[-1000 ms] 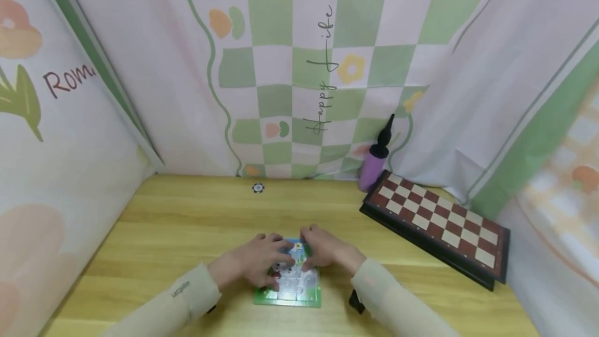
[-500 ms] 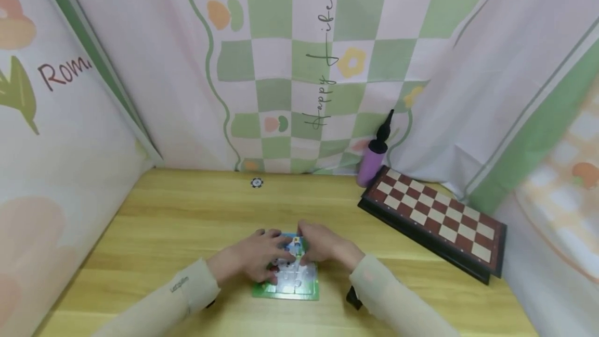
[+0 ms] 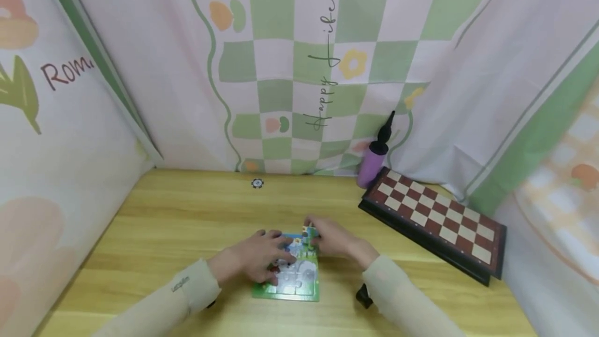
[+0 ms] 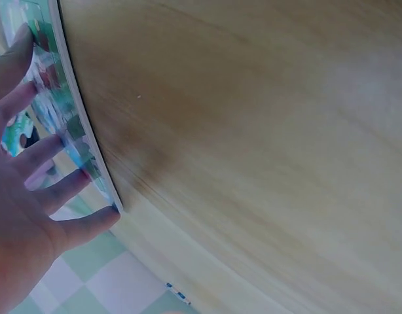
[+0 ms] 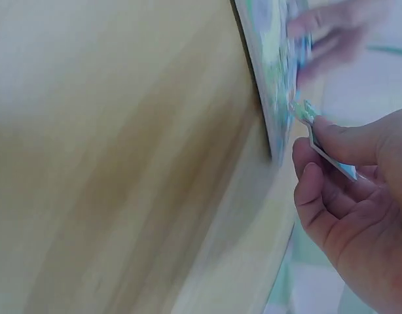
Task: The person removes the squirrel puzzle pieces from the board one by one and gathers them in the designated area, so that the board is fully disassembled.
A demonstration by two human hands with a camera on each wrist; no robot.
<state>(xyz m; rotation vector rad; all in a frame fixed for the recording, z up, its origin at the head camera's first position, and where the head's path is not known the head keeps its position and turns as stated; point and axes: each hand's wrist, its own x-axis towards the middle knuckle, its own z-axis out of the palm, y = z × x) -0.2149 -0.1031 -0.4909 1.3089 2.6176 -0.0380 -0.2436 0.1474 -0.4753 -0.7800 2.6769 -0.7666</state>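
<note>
A jigsaw puzzle board (image 3: 301,281) with a green border and cartoon picture lies flat on the wooden table. My left hand (image 3: 257,255) rests on its left part with fingers spread; in the left wrist view the fingertips (image 4: 108,214) touch the board near its edge. Over the top right corner, my right hand (image 3: 339,241) pinches a puzzle piece (image 5: 308,112) between thumb and fingers. That piece is tilted and raised off the board, partly covered by the thumb in the right wrist view. Part of the puzzle picture is hidden under the left hand.
A folded chessboard case (image 3: 432,220) lies at an angle on the right. Behind it a purple hand pump (image 3: 372,165) leans against the curtain (image 3: 271,66). A poker chip (image 3: 257,183) sits near the table's back edge, and a small black object (image 3: 363,297) is by the right sleeve.
My right hand has shifted right and risen from the board, with a puzzle piece now pinched in it. The left hand keeps its place on the board.
</note>
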